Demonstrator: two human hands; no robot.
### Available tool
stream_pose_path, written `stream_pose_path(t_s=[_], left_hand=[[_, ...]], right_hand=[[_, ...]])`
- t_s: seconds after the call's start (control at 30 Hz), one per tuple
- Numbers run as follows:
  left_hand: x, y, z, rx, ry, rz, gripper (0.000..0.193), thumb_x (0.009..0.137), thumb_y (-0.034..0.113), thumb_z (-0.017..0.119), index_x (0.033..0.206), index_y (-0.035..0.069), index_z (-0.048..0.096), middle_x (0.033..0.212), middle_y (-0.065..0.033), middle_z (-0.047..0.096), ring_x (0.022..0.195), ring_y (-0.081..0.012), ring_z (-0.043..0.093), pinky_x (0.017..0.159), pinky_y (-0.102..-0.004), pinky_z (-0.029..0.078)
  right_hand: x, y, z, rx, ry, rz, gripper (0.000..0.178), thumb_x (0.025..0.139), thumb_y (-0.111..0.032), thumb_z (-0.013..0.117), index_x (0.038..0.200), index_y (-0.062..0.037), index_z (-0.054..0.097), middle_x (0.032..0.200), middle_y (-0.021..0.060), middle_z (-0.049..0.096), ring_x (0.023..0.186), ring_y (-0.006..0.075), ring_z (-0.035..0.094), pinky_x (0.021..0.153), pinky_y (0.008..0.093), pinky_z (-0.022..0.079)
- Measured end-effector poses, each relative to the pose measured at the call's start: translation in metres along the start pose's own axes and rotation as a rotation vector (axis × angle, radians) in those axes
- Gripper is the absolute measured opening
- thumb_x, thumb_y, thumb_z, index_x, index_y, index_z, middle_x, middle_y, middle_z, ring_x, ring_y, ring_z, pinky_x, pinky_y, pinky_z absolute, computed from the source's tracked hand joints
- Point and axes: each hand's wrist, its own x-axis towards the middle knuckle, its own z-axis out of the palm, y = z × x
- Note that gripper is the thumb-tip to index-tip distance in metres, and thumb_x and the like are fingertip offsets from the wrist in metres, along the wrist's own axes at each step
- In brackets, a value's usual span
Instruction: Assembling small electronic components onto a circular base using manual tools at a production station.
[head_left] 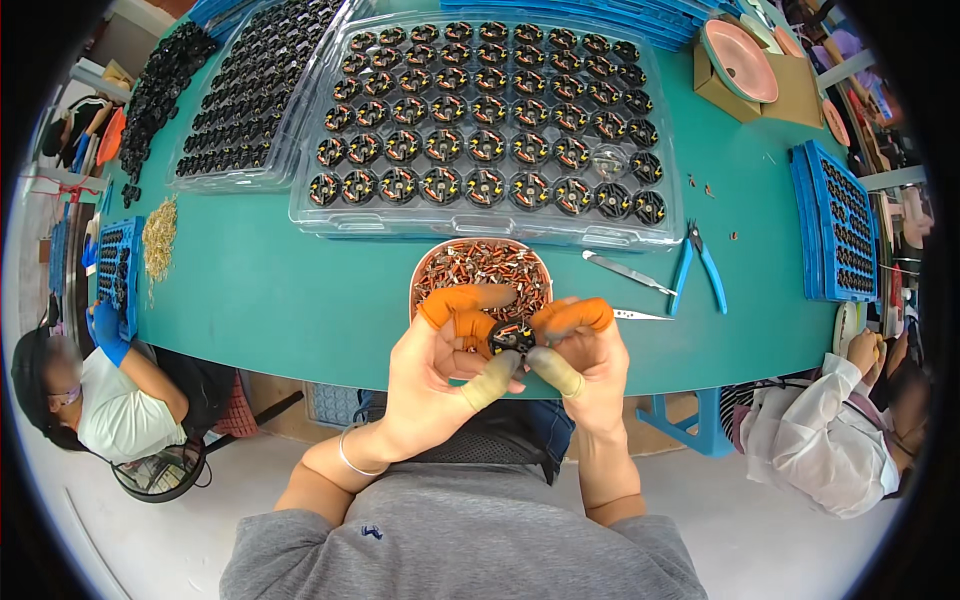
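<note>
One round black part (512, 338) sits pinched in the nearly closed fingers of my left hand (432, 362) and right hand (600, 362), beside the bowl (413, 288), probably unfinished, while I see a bare pocket in the otherwise well-filled clear tray (430, 222).

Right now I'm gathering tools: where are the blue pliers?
In the head view, the blue pliers lie on the green table, beyond and right of the right hand, just right of the upper tweezers.

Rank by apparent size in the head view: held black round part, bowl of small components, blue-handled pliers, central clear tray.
1. Central clear tray
2. Bowl of small components, partly hidden
3. Blue-handled pliers
4. Black round part
</note>
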Motion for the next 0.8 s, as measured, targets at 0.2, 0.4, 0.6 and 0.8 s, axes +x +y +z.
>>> stream_pose_path(t_s=[0.2, 0.4, 0.6, 0.8], left_hand=[[-0.002, 0.005, -0.002, 0.765, -0.013, 0.246, 0.035, 0.084, -0.003, 0.063, 0.117, -0.006, 0.054, 0.111, -0.0123, 0.06, 0.084, -0.0167, 0.067, 0.072, -0.0269, 0.056], [-0.002, 0.004, -0.007, 0.637, -0.008, 0.164, 0.033, 0.084, -0.005, 0.062, 0.117, -0.006, 0.056, 0.104, -0.0111, 0.065, 0.082, -0.0135, 0.067, 0.068, -0.0247, 0.055], [0.002, -0.009, -0.005, 0.627, 0.06, 0.273, 0.032, 0.086, -0.007, 0.059, 0.117, -0.008, 0.055, 0.094, -0.0123, 0.068, 0.079, -0.0157, 0.067, 0.07, -0.0265, 0.056], [-0.001, -0.008, -0.004, 0.591, 0.06, 0.243, 0.032, 0.085, -0.007, 0.061, 0.116, -0.008, 0.055, 0.087, -0.0109, 0.068, 0.079, -0.0162, 0.068, 0.07, -0.027, 0.056]], right_hand=[[0.001, 0.003, 0.003, -0.053, 0.076, 0.008, 0.029, 0.082, 0.007, 0.063, 0.106, -0.0021, 0.049, 0.1, 0.0073, 0.056, 0.088, 0.0125, 0.054, 0.079, 0.0276, 0.046], [-0.001, 0.006, 0.004, -0.066, 0.077, 0.01, 0.03, 0.082, 0.006, 0.064, 0.107, -0.0022, 0.049, 0.101, 0.0062, 0.057, 0.09, 0.0117, 0.053, 0.082, 0.0269, 0.043], [-0.002, 0.01, 0.005, -0.253, 0.094, -0.079, 0.035, 0.079, 0.008, 0.065, 0.109, -0.0008, 0.049, 0.109, 0.0088, 0.055, 0.092, 0.0126, 0.05, 0.084, 0.0275, 0.042], [0.001, 0.007, 0.002, -0.057, 0.047, 0.017, 0.031, 0.083, 0.002, 0.067, 0.11, -0.0002, 0.052, 0.101, 0.0046, 0.055, 0.087, 0.0107, 0.05, 0.081, 0.0253, 0.043]])
